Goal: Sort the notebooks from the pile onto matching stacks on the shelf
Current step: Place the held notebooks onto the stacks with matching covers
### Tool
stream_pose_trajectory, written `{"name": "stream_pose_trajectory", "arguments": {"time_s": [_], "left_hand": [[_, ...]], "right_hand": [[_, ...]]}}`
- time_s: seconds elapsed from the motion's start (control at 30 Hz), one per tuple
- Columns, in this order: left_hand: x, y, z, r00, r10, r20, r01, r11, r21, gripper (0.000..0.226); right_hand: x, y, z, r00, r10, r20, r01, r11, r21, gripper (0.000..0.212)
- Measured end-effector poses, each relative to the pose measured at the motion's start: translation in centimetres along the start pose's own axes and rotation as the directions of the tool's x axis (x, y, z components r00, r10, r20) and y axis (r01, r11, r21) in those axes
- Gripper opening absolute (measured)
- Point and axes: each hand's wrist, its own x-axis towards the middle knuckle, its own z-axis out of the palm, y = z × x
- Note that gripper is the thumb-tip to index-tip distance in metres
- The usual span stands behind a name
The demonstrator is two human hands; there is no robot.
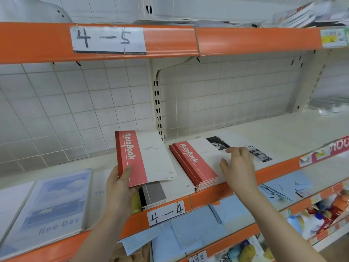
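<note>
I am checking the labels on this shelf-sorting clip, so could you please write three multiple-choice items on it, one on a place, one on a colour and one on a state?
1. Where does the stack of red notebooks lie?
A. on the shelf marked 4-4
B. on the floor
C. on the shelf above the 4-5 label

2. What colour is the band on the notebook held up in the left hand?
A. green
B. red
C. purple

3. What is the right hand doing?
A. gripping a blue folder
B. holding a pen
C. hovering over the red stack, holding nothing

Answers:
1 A, the stack sits just above the handwritten 4-4 label.
2 B, the band bearing the word NoteBook is red.
3 C, its fingers are loosely spread with nothing between them.
</note>
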Motion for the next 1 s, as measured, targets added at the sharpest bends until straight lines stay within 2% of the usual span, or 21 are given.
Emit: {"name": "stream_pose_trajectory", "arguments": {"time_s": [0.1, 0.2, 0.3, 0.37, 0.5, 0.57, 0.6, 0.63, 0.67, 0.7, 0.73, 0.77, 0.8, 0.83, 0.9, 0.93, 1.0], "left_hand": [[-0.2, -0.1, 0.1, 1.000, -0.003, 0.029, 0.003, 1.000, -0.005, 0.020], [-0.4, -0.2, 0.1, 0.999, -0.005, 0.039, 0.005, 1.000, -0.010, 0.019], [-0.8, -0.2, 0.4, 0.998, -0.010, 0.060, 0.011, 1.000, -0.022, 0.020], [-1.2, -0.4, 0.8, 0.996, -0.023, 0.085, 0.026, 0.999, -0.025, 0.022], [-2.3, -0.9, 2.6, 0.987, -0.072, 0.141, 0.078, 0.996, -0.033, 0.021], [-2.7, -1.1, 3.9, 0.978, -0.097, 0.187, 0.112, 0.991, -0.072, 0.021], [-2.8, -1.0, 4.8, 0.968, -0.105, 0.227, 0.128, 0.987, -0.093, 0.021], [-2.9, -1.1, 5.8, 0.955, -0.113, 0.274, 0.148, 0.983, -0.108, 0.022], [-2.9, -1.2, 6.8, 0.937, -0.132, 0.322, 0.176, 0.978, -0.110, 0.022], [-2.8, -1.3, 7.7, 0.919, -0.154, 0.362, 0.195, 0.978, -0.078, 0.023], [-2.7, -1.5, 8.6, 0.904, -0.178, 0.390, 0.199, 0.980, -0.014, 0.024], [-2.6, -1.8, 9.3, 0.892, -0.202, 0.404, 0.178, 0.979, 0.095, 0.025], [-2.4, -2.3, 9.7, 0.880, -0.229, 0.416, 0.138, 0.962, 0.238, 0.025], [-2.2, -2.7, 10.0, 0.871, -0.243, 0.428, 0.058, 0.915, 0.400, 0.025], [-1.8, -3.9, 9.7, 0.864, -0.165, 0.476, -0.216, 0.732, 0.646, 0.028], [-1.4, -4.5, 9.4, 0.856, -0.074, 0.512, -0.364, 0.617, 0.698, 0.032], [-0.7, -5.0, 8.8, 0.818, 0.075, 0.570, -0.548, 0.405, 0.732, 0.036]], "right_hand": [[-0.5, 0.0, 0.9, 0.963, -0.227, 0.145, 0.221, 0.974, 0.052, 0.035], [-1.5, 0.5, 2.2, 0.909, -0.336, 0.247, 0.345, 0.939, 0.007, 0.042], [-2.2, 0.6, 2.8, 0.914, -0.338, 0.225, 0.347, 0.938, 0.000, 0.065], [-2.4, 0.5, 3.0, 0.913, -0.342, 0.223, 0.352, 0.936, -0.006, 0.068], [-2.5, 0.1, 3.0, 0.911, -0.365, 0.194, 0.365, 0.930, 0.037, 0.048], [-2.2, -0.1, 2.2, 0.943, -0.300, 0.147, 0.271, 0.944, 0.186, 0.032], [-1.9, -0.4, 1.5, 0.969, -0.214, 0.125, 0.168, 0.939, 0.301, 0.026], [-1.6, -0.6, 0.7, 0.987, -0.098, 0.128, 0.032, 0.897, 0.441, 0.023], [-1.2, -0.9, -0.1, 0.984, 0.019, 0.175, -0.121, 0.791, 0.599, 0.022], [-0.7, -1.1, -0.9, 0.957, 0.102, 0.271, -0.276, 0.604, 0.748, 0.023], [-0.3, -1.1, -1.5, 0.918, 0.133, 0.373, -0.394, 0.407, 0.824, 0.025], [0.2, -0.9, -1.8, 0.890, 0.139, 0.435, -0.457, 0.266, 0.849, 0.030], [0.6, -0.5, -2.1, 0.877, 0.152, 0.456, -0.480, 0.205, 0.853, 0.032], [1.1, -0.2, -2.3, 0.871, 0.188, 0.455, -0.486, 0.181, 0.855, 0.032], [1.9, 0.6, -2.5, 0.867, 0.275, 0.416, -0.480, 0.239, 0.844, 0.029], [2.2, 1.1, -2.4, 0.873, 0.292, 0.391, -0.473, 0.311, 0.824, 0.028], [2.6, 1.9, -2.0, 0.894, 0.275, 0.354, -0.448, 0.516, 0.730, 0.022]]}}
